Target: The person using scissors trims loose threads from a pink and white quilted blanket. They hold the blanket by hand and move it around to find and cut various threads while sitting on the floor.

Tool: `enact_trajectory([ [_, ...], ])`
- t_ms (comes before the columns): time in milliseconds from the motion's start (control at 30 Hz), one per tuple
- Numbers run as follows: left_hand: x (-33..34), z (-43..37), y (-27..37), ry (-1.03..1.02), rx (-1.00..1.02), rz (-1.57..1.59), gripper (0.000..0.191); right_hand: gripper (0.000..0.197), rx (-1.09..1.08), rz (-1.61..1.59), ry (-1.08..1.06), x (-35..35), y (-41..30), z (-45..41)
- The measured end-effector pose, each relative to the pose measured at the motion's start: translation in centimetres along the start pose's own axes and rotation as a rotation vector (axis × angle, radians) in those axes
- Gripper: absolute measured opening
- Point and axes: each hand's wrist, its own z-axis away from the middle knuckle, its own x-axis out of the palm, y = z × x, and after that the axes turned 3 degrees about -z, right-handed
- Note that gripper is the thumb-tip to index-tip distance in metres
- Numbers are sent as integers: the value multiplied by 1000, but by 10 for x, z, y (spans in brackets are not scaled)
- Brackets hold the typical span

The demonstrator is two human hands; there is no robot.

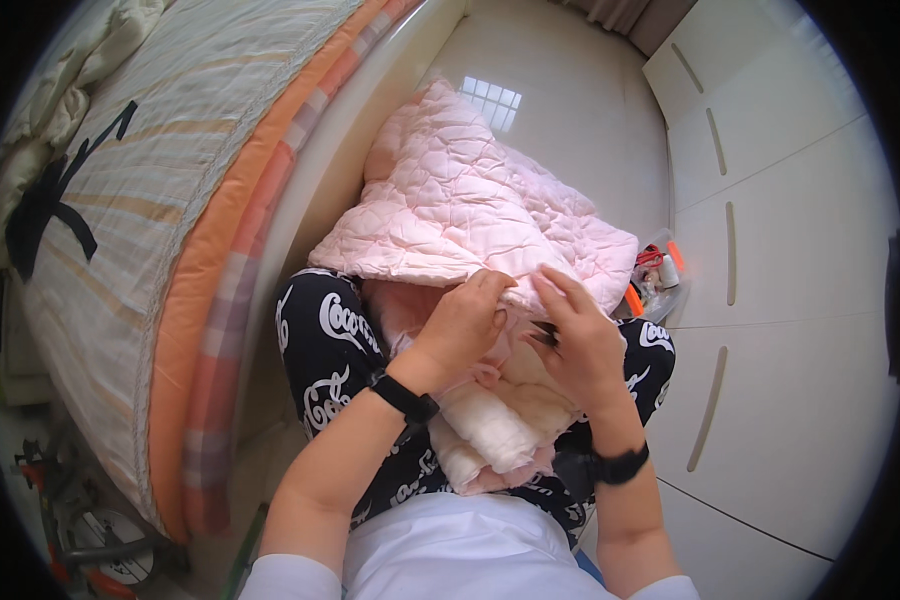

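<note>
A pink quilted padded cloth [457, 180] lies draped over my knees and spreads away toward the floor. My left hand [465, 319] pinches its near edge between thumb and fingertips. Just to the right, my right hand [581, 345] grips the same edge, its fingers close to the left ones. A small dark object [544, 331] shows under the right fingers; what it is cannot be made out. Below both hands, a rolled bundle of cream fluffy material [495, 431] with pink cloth around it rests in my lap.
On the left stands a bed with a striped cover [195, 150]; a black strapped item [45, 206] lies on it. White cabinets [787, 247] line the right side. A clear plastic box [664, 296] with orange-handled items sits beside my right knee. Wheeled metal equipment [105, 544] stands at lower left.
</note>
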Motion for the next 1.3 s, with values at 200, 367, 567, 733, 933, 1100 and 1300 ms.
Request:
enact_trajectory([
  [200, -31, -22, 8, -65, 112, -331, 53, 12, 179, -390, -132, 24, 32, -20],
  [367, -65, -39, 21, 86, 104, -371, 60, 18, 728, -1241, 150, 4, 56, -31],
  [567, -79, -34, -12, 228, 125, -335, 45, 26, 810, -2032, 631, 11, 137, 36],
  [733, -54, -8, -25, -649, 38, -275, 40, 27, 984, -1929, 657, 17, 114, 49],
  [933, 28, -20, -30, -691, -242, -138, 63, 23, 1006, -1593, 480, 27, 53, 51],
  [1100, 18, -42, -38, -257, -169, 224, 55, 25, 889, -1368, 83, 24, 36, 78],
  [1300, -22, -101, 20, -316, -122, 397, 78, 23, 733, -1151, -195, 21, 33, 74],
])
